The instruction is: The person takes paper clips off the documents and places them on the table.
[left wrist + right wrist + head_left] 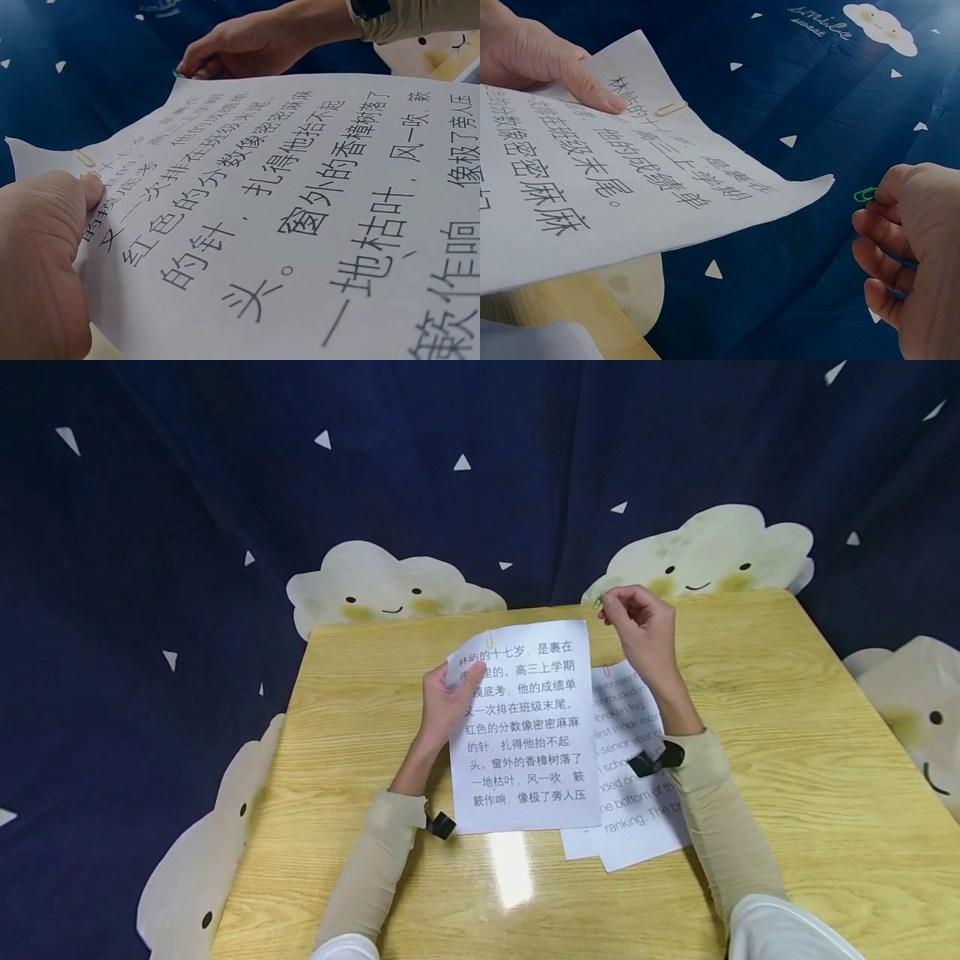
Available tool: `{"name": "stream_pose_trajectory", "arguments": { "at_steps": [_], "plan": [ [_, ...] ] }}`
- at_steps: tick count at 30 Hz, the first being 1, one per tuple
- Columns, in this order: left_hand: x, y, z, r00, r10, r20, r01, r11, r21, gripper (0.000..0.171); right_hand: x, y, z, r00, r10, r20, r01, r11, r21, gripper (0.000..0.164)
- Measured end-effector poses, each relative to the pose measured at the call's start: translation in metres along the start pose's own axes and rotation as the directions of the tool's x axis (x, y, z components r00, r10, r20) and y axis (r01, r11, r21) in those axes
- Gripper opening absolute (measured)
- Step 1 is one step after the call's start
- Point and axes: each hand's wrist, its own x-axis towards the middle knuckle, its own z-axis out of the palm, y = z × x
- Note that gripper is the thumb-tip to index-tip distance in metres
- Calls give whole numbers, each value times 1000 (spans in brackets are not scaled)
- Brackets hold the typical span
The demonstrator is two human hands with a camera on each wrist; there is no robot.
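Near the upper left edge of a printed paper point(525, 735), my left hand point(446, 702) grips it with the thumb on top. The paper is tilted up off the table, and its lines are Chinese characters. A yellow paper clip point(671, 109) sits on its top edge, close to the left thumb. Just off the paper's top right corner, my right hand point(645, 631) pinches a green paper clip point(865, 195) between thumb and forefinger. In the right wrist view this clip is apart from the paper. How many sheets the left hand holds I cannot tell.
Partly beneath the raised paper lie English-printed sheets point(641, 785) on the wooden table point(810, 735), with a red paper clip point(607, 672) at their top. Behind the table hangs a dark blue curtain point(420, 410) with white triangles and smiling clouds.
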Motion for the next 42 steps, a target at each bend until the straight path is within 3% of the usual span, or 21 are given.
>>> {"name": "stream_pose_trajectory", "arguments": {
  "at_steps": [33,42],
  "plan": [
    [1,0,1,1000,-20,-8,20,1000,-19,26,3,4,-13,1000,6,-2,-6,1000,-2,23],
    [0,0,0,1000,8,-5,-8,1000,-5,30,4,1,-15,999,50,3,-50,999,10,20]
  ]
}}
